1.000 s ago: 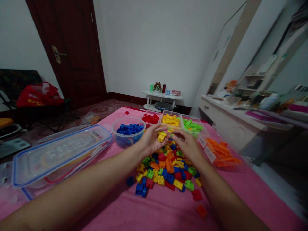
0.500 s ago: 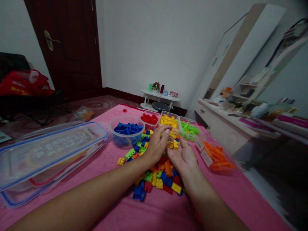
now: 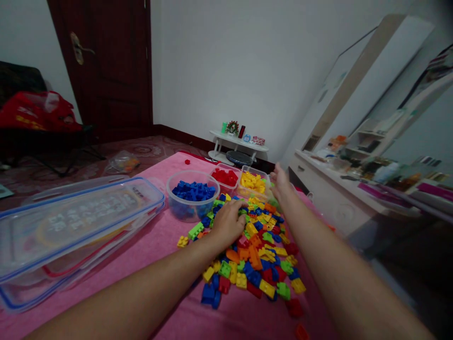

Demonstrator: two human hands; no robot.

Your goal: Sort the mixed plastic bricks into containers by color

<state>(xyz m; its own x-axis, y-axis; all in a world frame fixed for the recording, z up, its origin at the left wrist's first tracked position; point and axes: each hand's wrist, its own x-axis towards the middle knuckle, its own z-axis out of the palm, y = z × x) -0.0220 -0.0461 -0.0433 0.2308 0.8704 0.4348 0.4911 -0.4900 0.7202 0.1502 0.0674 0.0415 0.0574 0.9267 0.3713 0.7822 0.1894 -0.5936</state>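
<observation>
My left hand (image 3: pixel 230 219) rests on a loose pile of plastic building bricks (image 3: pixel 255 255) in yellow, blue, red, green and orange. Its thumb and forefinger are apart over the pile, with no brick visibly held. Farther out, my right hand (image 3: pixel 281 183) is raised at the right side of the clear box of yellow bricks (image 3: pixel 253 182). Its fingers look stretched out, though they are slightly blurred and its palm is partly hidden. It covers most of the box of green bricks behind it.
A round tub of blue bricks (image 3: pixel 193 192) and a box of red bricks (image 3: pixel 224 177) stand behind the pile. Clear lids with blue rims (image 3: pixel 81 222) lie stacked at left on the pink cloth (image 3: pixel 170 165). A white dresser (image 3: pixel 325 189) stands at right.
My hands have parted. The right one, which cupped yellow bricks under the left, has moved up and outward to the boxes. My left hand has lowered onto the pile.
</observation>
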